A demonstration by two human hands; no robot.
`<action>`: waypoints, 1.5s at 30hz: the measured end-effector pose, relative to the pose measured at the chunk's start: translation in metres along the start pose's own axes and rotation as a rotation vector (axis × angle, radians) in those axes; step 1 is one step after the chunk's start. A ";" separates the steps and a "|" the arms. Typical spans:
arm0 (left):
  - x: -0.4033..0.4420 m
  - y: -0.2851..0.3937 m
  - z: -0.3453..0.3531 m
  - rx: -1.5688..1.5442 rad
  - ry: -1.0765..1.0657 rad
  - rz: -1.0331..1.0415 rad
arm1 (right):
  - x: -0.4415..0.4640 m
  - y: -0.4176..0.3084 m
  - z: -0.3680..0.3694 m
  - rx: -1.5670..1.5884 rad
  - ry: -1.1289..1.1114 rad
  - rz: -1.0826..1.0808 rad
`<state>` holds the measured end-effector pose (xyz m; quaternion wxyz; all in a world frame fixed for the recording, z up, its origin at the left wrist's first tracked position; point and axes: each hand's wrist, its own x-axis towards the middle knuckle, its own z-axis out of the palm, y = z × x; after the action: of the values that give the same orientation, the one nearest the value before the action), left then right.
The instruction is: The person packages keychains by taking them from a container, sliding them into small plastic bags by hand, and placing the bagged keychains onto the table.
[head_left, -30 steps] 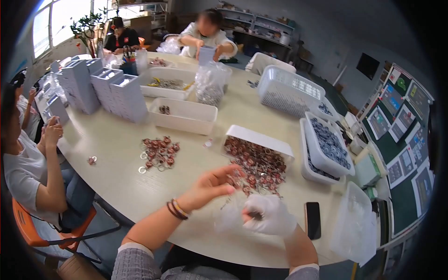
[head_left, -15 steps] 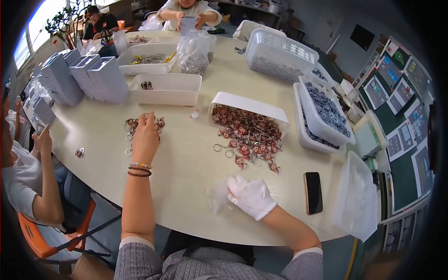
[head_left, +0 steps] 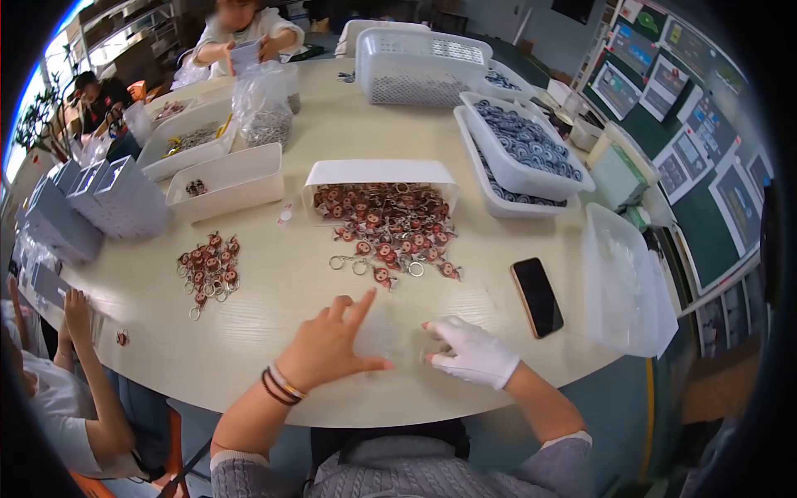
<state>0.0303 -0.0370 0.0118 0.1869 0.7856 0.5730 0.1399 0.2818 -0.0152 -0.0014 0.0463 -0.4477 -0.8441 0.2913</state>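
My left hand, bare with bracelets at the wrist, is over the near part of the table with fingers spread and nothing held. My right hand, in a white glove with bare fingertips, faces it with thumb and finger apart. A faint clear plastic bag seems to lie between the hands, partly behind the left fingers. Beyond them, keychains with red-brown figures spill from a white bin tipped on its side. A smaller pile of the same keychains lies to the left.
A phone and a translucent tray lie at right. Stacked tubs of blue-grey round pieces stand behind them. A white bin and grey boxes are at left. Co-workers sit left and across the table.
My left hand has left the small keychain pile and come back in front of me, fingers spread. My right hand's fingers have parted from the clear bag. The view has turned right.
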 end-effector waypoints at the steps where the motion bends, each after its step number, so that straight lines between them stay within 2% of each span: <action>1: 0.000 0.011 0.014 0.175 0.015 0.083 | 0.000 0.001 0.009 0.141 0.009 -0.019; 2: 0.002 0.018 0.021 0.183 0.003 0.100 | 0.001 0.001 0.018 0.283 0.021 -0.041; 5: 0.006 0.031 0.039 0.212 0.062 0.203 | 0.001 -0.002 0.035 0.297 0.170 -0.107; 7: 0.009 0.034 0.050 0.266 0.126 0.266 | 0.000 0.002 0.036 0.352 0.163 -0.063; 8: 0.011 0.034 0.053 0.276 0.118 0.280 | -0.002 0.006 0.035 0.480 0.122 -0.081; 10: 0.013 0.032 0.060 0.198 0.117 0.424 | -0.010 0.009 0.026 0.618 0.084 -0.101; 13: 0.017 0.031 0.068 0.304 0.074 0.426 | -0.033 0.017 0.006 0.497 0.138 -0.015; 15: 0.023 0.032 0.068 0.350 0.024 0.439 | -0.050 0.030 0.004 0.817 0.314 0.023; 17: 0.033 0.032 0.069 0.399 -0.011 0.462 | -0.067 0.040 0.001 0.871 0.294 0.066; 20: 0.048 0.028 0.064 0.166 -0.092 0.389 | -0.089 0.067 0.020 0.791 0.377 -0.015; 24: 0.035 0.062 0.047 -0.042 -0.052 0.446 | -0.103 0.089 0.033 0.916 0.511 0.000; 25: 0.025 0.084 0.045 -0.026 -0.100 0.420 | -0.106 0.088 0.036 0.995 0.565 -0.005; 27: 0.021 0.095 0.068 0.199 -0.092 0.518 | -0.107 0.083 0.033 0.926 0.551 0.009; 28: 0.021 0.096 0.077 0.199 -0.096 0.506 | -0.106 0.084 0.034 0.880 0.556 -0.022; 30: 0.024 0.095 0.090 0.579 -0.182 0.452 | -0.108 0.080 0.034 0.834 0.594 -0.065; 33: 0.029 0.098 0.094 0.649 -0.136 0.553 | -0.110 0.081 0.035 0.851 0.587 -0.052; 35: 0.032 0.100 0.081 0.614 -0.186 0.517 | -0.110 0.080 0.037 0.865 0.608 -0.070; 37: 0.032 0.089 0.059 0.247 -0.194 0.380 | -0.110 0.080 0.038 0.925 0.638 -0.065; 38: 0.026 0.084 0.043 0.135 -0.135 0.231 | -0.111 0.081 0.036 0.930 0.639 -0.085; 39: 0.019 0.070 0.031 0.078 -0.036 0.210 | -0.113 0.082 0.036 0.947 0.635 -0.065; 42: -0.020 0.050 -0.004 0.072 0.068 0.126 | -0.115 0.089 0.048 0.994 0.648 -0.062; 45: -0.057 0.021 0.004 0.099 0.128 0.168 | -0.110 0.089 0.053 1.065 0.670 -0.115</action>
<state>0.0325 -0.0977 0.0181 0.0985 0.8286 0.5220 0.1768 0.3938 -0.0870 -0.0721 0.5401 -0.3840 -0.5457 0.5128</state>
